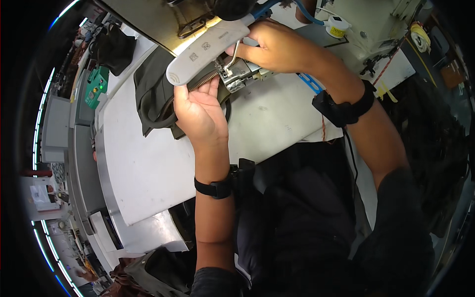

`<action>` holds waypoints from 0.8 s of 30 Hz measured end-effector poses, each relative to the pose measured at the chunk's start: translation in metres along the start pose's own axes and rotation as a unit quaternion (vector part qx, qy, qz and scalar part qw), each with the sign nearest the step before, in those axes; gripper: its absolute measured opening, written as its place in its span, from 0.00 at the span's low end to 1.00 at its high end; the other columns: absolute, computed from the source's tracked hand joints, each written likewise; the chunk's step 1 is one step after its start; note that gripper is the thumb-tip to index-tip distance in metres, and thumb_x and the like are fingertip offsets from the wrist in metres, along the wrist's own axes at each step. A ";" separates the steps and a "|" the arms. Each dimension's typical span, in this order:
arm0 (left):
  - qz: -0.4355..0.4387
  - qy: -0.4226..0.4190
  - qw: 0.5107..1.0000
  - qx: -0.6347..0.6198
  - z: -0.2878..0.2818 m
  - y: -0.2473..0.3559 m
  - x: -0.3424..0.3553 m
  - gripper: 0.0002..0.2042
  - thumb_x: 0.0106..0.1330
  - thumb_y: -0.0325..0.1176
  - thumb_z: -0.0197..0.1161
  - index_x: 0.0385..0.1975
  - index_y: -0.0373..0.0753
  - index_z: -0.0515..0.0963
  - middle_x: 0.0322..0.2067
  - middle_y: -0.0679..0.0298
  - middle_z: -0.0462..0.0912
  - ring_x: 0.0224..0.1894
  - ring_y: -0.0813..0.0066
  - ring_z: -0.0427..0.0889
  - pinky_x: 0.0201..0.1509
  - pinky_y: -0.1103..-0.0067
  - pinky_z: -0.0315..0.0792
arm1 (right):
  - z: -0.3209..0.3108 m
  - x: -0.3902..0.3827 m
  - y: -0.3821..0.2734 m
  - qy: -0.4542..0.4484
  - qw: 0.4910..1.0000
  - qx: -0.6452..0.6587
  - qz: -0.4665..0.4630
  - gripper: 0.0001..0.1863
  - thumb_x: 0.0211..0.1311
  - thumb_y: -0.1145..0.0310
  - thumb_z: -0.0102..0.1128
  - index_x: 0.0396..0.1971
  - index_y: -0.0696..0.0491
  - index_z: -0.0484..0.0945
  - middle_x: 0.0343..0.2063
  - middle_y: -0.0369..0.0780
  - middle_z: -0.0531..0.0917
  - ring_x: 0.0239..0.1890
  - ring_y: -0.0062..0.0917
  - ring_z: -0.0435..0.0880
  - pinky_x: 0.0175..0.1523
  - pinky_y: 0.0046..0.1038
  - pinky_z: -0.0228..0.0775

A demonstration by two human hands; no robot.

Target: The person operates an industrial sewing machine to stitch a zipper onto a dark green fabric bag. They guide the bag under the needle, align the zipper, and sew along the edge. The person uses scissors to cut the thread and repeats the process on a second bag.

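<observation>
- A green box (96, 86) with small lights is sitting at the far left, and a black cloth (114, 48) is lying just beyond it.
- The white counter (148, 168) is spreading from the left toward the middle.
- A dark olive cloth (154, 89) is lying bunched on its far part, left of the metal foot, with a brown toothed strip (208, 78) running toward that foot.
- The left hand (202, 111) is turning its palm up, its curled fingers touching the strip; I cannot tell whether they are pinching it.
- The sewing machine's pale rounded cover (208, 52) is hanging above the cloth.
- The metal foot (227, 73) is standing just right of the left fingertips.
- The right hand (277, 45) is reaching behind the cover; its fingers are partly hidden, so I cannot tell their grip.
- A blue slotted piece (310, 83) is lying near the right wrist.
- A white bottle (337, 27) with a yellow label is standing at the far right.
</observation>
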State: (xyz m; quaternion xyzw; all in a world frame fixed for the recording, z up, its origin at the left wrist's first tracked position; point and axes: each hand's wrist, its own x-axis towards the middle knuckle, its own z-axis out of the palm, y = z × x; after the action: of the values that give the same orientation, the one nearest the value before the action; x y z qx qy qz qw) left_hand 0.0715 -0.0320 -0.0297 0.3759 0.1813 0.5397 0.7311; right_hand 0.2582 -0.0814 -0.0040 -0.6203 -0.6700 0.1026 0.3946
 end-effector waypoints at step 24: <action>-0.004 0.042 0.997 -0.057 0.000 -0.016 -0.026 0.25 0.80 0.46 0.54 0.66 0.33 0.68 0.64 0.54 0.75 0.67 0.60 0.73 0.76 0.63 0.63 | -0.003 -0.008 -0.011 -0.013 0.997 0.065 0.026 0.12 0.65 0.62 0.63 0.31 0.56 0.81 0.28 0.41 0.85 0.34 0.34 0.84 0.44 0.34 0.74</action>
State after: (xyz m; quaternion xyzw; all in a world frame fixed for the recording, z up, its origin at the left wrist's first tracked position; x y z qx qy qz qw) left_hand 0.0729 -0.0580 -0.0455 0.3098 0.1821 0.5615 0.7454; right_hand 0.2515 -0.0918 0.0015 -0.6088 -0.6507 0.1642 0.4230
